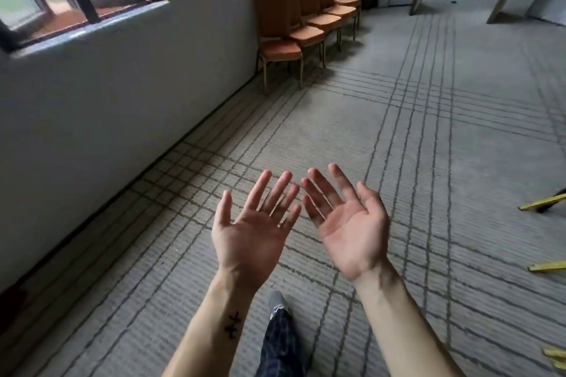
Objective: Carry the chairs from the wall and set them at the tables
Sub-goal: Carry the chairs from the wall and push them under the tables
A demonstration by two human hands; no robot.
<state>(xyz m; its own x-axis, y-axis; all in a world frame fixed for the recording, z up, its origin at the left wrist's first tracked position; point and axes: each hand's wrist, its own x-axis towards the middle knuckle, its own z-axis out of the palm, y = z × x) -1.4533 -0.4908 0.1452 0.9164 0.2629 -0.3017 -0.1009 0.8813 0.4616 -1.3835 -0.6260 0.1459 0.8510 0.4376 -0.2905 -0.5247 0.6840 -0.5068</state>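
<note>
Orange banquet chairs [306, 24] sit in a row against the wall [122, 101] well ahead of me, the row running straight away, and my left hand [254, 223] and right hand [346, 223] are both palm-up, fingers spread, holding nothing, neither really closer.

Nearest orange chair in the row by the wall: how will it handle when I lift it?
The nearest chair likely stays rigid: thin metal legs, padded seat. Its tall back probably makes it top-heavy, apt to tip backward if lifted by the seat. It stands close beside the next chair, so it may snag.
</note>
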